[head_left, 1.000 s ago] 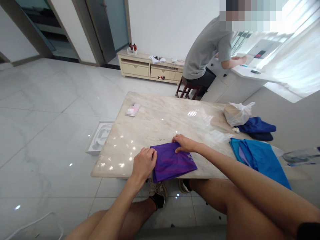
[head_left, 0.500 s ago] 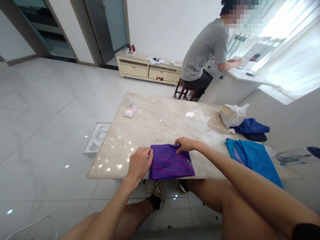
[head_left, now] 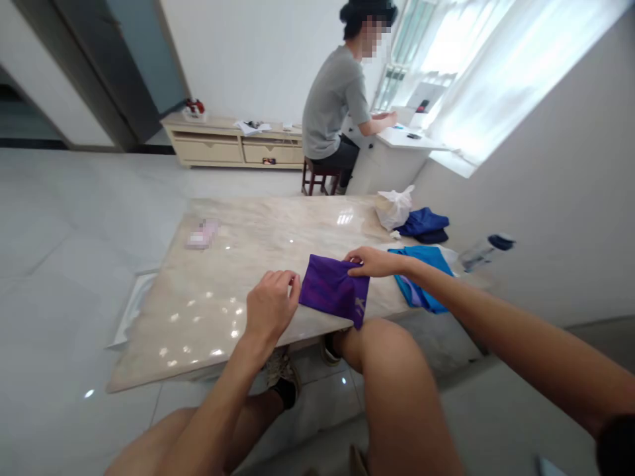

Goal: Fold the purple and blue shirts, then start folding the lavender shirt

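A folded purple cloth (head_left: pixel 334 289) with a small pale print lies at the near edge of the marble table (head_left: pixel 248 244), one corner hanging over that edge. My right hand (head_left: pixel 374 262) grips the cloth's upper right edge between fingers and thumb. My left hand (head_left: pixel 270 307) sits at the cloth's left side, its fingertips against the edge. Part of the cloth's edge is hidden behind my fingers.
A blue cloth (head_left: pixel 419 277), a dark navy cloth (head_left: pixel 424 223) and a white plastic bag (head_left: pixel 394 207) lie at the table's far right. A bottle (head_left: pixel 483 252) stands beyond. A seated person (head_left: pixel 331 99) works at a white desk (head_left: pixel 401 149) behind.
The view has swung and tilted, so the room shifts left. The purple cloth looks narrower and has turned slightly, and its corner now hangs over the table's near edge.
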### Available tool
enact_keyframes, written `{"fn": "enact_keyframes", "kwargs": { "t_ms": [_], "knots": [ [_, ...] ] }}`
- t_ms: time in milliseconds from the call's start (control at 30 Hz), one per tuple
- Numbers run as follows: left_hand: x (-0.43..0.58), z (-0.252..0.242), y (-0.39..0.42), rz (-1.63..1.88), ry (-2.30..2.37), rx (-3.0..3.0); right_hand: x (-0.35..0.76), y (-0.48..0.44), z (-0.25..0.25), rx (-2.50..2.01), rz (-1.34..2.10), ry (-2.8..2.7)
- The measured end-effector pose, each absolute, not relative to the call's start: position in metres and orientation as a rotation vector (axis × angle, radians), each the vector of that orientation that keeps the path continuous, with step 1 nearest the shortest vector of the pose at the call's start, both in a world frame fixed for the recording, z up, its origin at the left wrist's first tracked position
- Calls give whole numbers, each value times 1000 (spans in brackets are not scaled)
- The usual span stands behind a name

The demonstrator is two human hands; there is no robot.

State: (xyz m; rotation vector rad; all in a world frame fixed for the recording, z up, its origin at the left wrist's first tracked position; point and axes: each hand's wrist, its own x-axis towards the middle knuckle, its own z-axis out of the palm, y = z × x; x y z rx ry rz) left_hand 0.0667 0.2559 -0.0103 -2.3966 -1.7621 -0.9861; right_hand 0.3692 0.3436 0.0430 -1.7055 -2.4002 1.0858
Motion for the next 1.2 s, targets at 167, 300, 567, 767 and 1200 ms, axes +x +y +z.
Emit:
{"fn": "enact_keyframes", "kwargs": {
  "t_ms": [167, 300, 567, 767, 1200],
  "knots": [
    [109, 29, 251, -1106, -1734, -2357, 439, 322, 88, -1745, 1322, -1891],
    [139, 53, 252, -1159, -1766, -2358, 484, 327, 103, -1733, 1306, -1651],
    [213, 70, 264, -1243, -1801, -2441, 569, 335, 133, -1670, 1020, -1302],
    [257, 65, 272, -1236, -1800, -2522, 636, 260, 82, -1800, 825, -944],
    [274, 51, 274, -1057, -1823, -2584, 655, 235, -24, -2102, -26, -1704]
  ]
}}
